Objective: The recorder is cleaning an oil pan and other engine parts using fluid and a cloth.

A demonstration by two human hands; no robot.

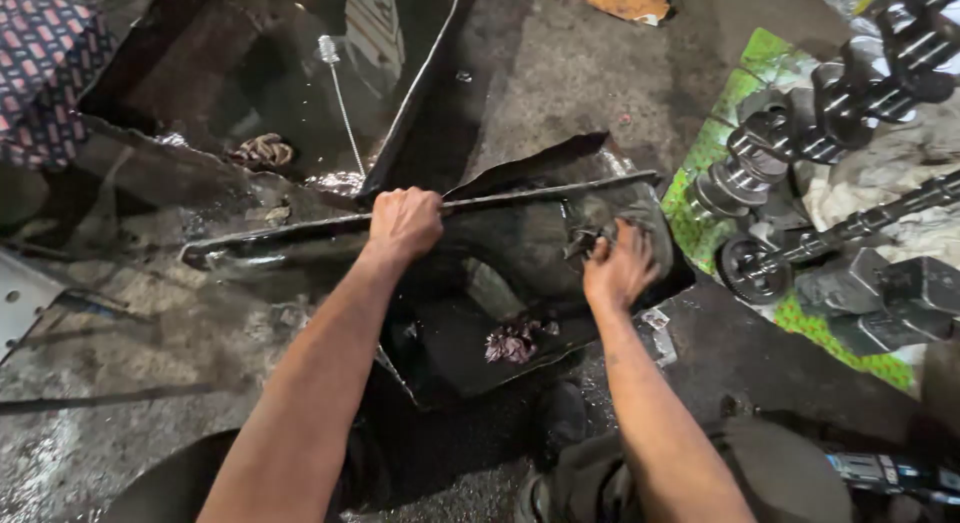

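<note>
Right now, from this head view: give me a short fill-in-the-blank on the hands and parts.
1. The left hand grips the rim of a dark, oily metal ____.
2. The right hand presses a small dark part against the pan on the side toward the ____ mat.
3. On the mat lies a crankshaft, to the ____ of the right hand.
4. A wad of ____ rag lies in the tray below the hands.

Missing words: pan; green; right; purplish
</note>
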